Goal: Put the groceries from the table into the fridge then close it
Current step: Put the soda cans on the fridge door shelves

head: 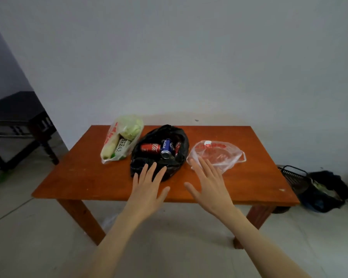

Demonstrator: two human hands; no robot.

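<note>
**A:** What is on the left?

**B:** A wooden table (72, 177) stands against a pale wall. On its far left part lies a clear bag (121, 139) holding a pale green cabbage (131, 127), something long and pale, and a white packet with print.

**A:** And in the middle?

**B:** A black bag (177, 135) lies open just beside the clear one. Inside lie a red can (150, 147), a blue can (166, 149) and another red can (177, 147), all on their sides.

**A:** Where are the hands?

**B:** Both bare forearms reach forward from the bottom edge. The left hand (147, 189) is palm down, fingers straight and spread, its fingertips over the near edge of the black bag; it grasps nothing. The right hand (210, 185) is also flat and released, fingers spread, its fingertips at the near edge of a crumpled clear bag with red print (219, 155). I cannot tell whether either hand touches its bag.

**A:** Further right?

**B:** On the floor past the table sit a dark basket (293, 175) and a dark bundle (325, 189).
</note>
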